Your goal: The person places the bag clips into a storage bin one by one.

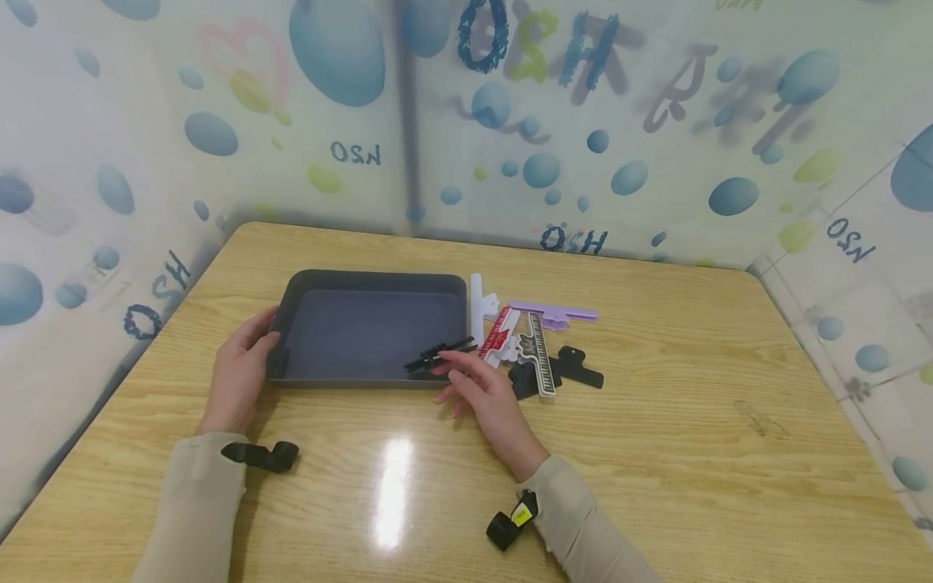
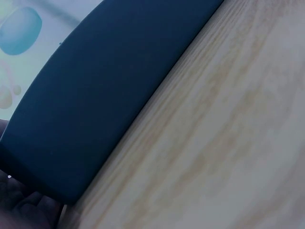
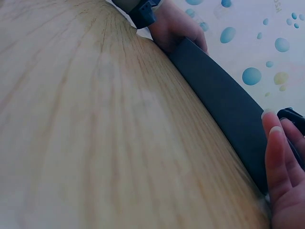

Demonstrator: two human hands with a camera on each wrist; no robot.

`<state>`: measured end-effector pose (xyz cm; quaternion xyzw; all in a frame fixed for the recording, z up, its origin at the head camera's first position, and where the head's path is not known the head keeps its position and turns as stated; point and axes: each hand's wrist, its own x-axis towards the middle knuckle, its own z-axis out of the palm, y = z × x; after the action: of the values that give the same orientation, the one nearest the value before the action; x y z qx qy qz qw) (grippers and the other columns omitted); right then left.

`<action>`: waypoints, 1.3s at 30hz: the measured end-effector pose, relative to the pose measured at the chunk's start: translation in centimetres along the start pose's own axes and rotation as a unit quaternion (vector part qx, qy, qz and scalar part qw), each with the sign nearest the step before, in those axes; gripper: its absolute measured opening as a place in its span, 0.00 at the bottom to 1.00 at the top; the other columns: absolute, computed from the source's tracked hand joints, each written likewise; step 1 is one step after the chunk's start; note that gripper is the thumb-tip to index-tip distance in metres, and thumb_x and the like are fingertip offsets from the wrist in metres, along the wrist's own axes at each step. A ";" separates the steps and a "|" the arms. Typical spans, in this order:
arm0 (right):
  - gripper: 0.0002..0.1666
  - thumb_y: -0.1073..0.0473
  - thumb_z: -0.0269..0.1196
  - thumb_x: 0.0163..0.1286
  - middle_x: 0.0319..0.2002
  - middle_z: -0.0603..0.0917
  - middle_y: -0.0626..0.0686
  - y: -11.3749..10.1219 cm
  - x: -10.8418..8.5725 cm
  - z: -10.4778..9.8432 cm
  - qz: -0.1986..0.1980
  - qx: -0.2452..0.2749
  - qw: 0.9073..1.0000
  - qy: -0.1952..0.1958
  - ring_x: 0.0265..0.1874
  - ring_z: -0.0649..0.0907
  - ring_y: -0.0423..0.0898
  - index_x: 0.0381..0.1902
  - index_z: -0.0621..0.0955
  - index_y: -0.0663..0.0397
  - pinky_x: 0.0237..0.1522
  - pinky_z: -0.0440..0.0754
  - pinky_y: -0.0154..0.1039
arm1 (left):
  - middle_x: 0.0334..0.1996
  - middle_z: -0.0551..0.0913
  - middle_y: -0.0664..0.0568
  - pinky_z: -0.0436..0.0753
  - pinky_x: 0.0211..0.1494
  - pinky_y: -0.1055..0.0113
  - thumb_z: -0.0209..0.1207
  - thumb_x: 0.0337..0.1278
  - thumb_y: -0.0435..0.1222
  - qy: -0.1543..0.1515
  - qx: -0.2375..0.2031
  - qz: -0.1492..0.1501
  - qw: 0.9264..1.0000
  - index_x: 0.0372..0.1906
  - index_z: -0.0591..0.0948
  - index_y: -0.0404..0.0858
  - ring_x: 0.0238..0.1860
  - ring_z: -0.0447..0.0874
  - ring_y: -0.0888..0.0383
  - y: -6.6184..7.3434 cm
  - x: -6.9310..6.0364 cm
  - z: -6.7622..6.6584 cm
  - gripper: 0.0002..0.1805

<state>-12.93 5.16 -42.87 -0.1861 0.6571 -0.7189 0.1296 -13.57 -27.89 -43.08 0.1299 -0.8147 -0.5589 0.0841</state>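
Note:
A dark grey rectangular tray [image 1: 368,281] lies on the wooden table. My left hand [image 1: 240,364] grips the tray's left side, its thumb at the rim; in the left wrist view only a dark bit of that hand shows beside the tray wall [image 2: 95,95]. Over the tray's front right corner, my right hand [image 1: 484,397] pinches a black clip [image 1: 430,356] between thumb and fingers. In the right wrist view the clip [image 3: 293,117] is mostly cut off by the frame, above the fingers.
Right of the tray lie a white clip [image 1: 477,304], a purple clip [image 1: 561,312], a red-and-white clip [image 1: 497,334], a black-and-white patterned clip [image 1: 541,356] and a black clip [image 1: 581,372], some overlapping. A patterned wall covering [image 1: 466,170] stands behind the table [image 1: 692,453].

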 end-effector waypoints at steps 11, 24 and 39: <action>0.18 0.56 0.51 0.68 0.47 0.77 0.59 1.1 0.2 -0.2 -0.002 0.004 1.000 0.007 0.33 0.81 0.54 0.56 0.73 0.46 0.25 0.79 0.38 | 0.66 0.59 0.53 0.58 0.65 0.57 0.42 0.66 0.45 -0.001 0.000 -0.002 1.000 0.66 0.61 0.49 0.64 0.56 0.56 0.0 0.0 0.0 0.24; 0.17 0.56 0.52 0.68 0.46 0.78 0.57 1.2 0.3 -0.2 0.010 0.000 1.000 0.011 0.34 0.81 0.54 0.54 0.74 0.48 0.25 0.80 0.39 | 0.65 0.60 0.52 0.58 0.65 0.57 0.41 0.66 0.45 0.004 0.002 -0.001 1.000 0.66 0.61 0.47 0.64 0.56 0.58 -0.1 0.1 0.1 0.24; 0.18 0.61 0.49 0.69 0.47 0.77 0.62 -0.9 -0.3 0.3 0.013 -0.007 1.000 0.000 0.35 0.80 0.56 0.55 0.72 0.56 0.27 0.80 0.43 | 0.65 0.59 0.52 0.58 0.64 0.57 0.41 0.66 0.45 -0.001 0.004 0.003 1.000 0.66 0.60 0.47 0.65 0.55 0.57 0.0 0.0 0.0 0.25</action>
<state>-12.50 5.10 -41.95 -0.1784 0.6643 -0.7127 0.1376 -13.60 -27.90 -43.08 0.1273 -0.8172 -0.5557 0.0847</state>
